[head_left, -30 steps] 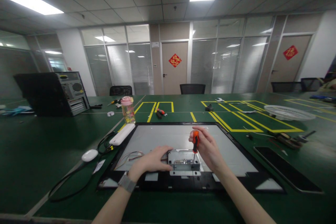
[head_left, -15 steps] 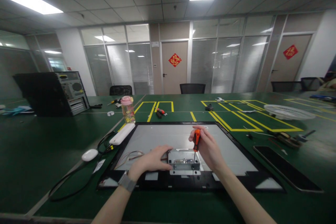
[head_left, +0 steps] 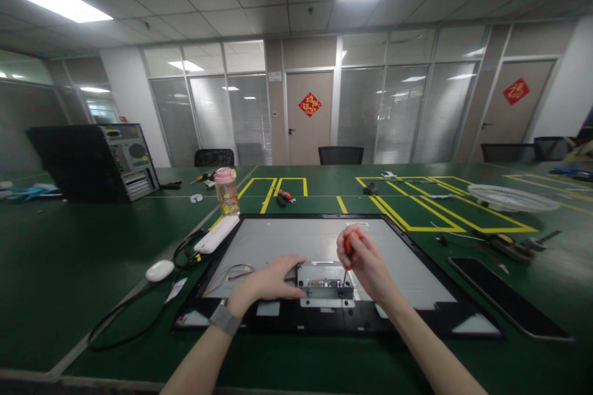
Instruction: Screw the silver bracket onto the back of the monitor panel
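Observation:
A flat display panel (head_left: 282, 236) with a black frame lies in front of me, its grey back facing up. On its near edge sits a silver metal bracket (head_left: 319, 271). My left hand (head_left: 273, 281) holds the bracket's left end between thumb and fingers. In my right hand (head_left: 369, 262) is an orange and black screwdriver (head_left: 350, 247), gripped by its handle and tilted slightly. Its shaft points down to the right part of the bracket; the tip's exact contact is too small to make out. Thin wires (head_left: 229, 273) run out left of my left hand.
Left of the panel are a white power strip (head_left: 217, 234), a black cable (head_left: 125, 305), a white mouse (head_left: 160, 270) and a pink-lidded bottle (head_left: 227, 192). A computer case (head_left: 92, 160) stands farther left. On the right lie a black slab (head_left: 507, 296) and a white round tray (head_left: 512, 197).
My right hand has turned, its fingers now wrapped over the screwdriver's handle, which tilts more. My left hand stays on the bracket. The view has shifted slightly.

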A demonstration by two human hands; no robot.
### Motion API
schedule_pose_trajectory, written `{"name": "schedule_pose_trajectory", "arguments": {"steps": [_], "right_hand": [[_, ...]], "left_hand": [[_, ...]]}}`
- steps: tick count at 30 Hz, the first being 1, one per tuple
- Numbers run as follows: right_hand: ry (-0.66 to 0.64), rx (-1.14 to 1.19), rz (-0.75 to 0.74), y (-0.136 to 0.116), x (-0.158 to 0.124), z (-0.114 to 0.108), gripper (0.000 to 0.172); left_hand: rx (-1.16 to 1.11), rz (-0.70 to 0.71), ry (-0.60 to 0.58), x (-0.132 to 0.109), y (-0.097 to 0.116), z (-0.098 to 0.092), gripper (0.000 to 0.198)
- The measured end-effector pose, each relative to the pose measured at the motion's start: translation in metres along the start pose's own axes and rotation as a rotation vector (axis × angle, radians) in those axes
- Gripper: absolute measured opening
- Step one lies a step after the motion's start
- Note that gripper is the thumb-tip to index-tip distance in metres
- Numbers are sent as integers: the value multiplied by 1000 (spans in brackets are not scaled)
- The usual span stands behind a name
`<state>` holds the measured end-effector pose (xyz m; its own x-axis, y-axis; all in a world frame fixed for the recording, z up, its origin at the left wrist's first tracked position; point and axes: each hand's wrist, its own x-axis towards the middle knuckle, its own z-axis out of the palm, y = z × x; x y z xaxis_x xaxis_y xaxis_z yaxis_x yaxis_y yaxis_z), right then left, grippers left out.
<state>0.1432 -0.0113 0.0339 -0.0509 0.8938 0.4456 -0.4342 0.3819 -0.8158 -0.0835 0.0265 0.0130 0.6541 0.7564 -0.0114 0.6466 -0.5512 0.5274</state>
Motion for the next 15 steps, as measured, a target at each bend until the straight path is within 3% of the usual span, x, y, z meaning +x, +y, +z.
{"name": "schedule_pose_trajectory", "arguments": {"steps": [5, 9, 15], "right_hand": [[-12, -15, 26, 2, 0, 2, 36], [10, -15, -34, 6, 1, 0, 29], [15, -335, -105, 0, 2, -6, 23]], "left_hand": [[-3, -6, -5, 0, -1, 0, 76], [-4, -2, -7, 0, -1, 0, 77], [-9, -7, -5, 0, 0, 0, 76]]}}
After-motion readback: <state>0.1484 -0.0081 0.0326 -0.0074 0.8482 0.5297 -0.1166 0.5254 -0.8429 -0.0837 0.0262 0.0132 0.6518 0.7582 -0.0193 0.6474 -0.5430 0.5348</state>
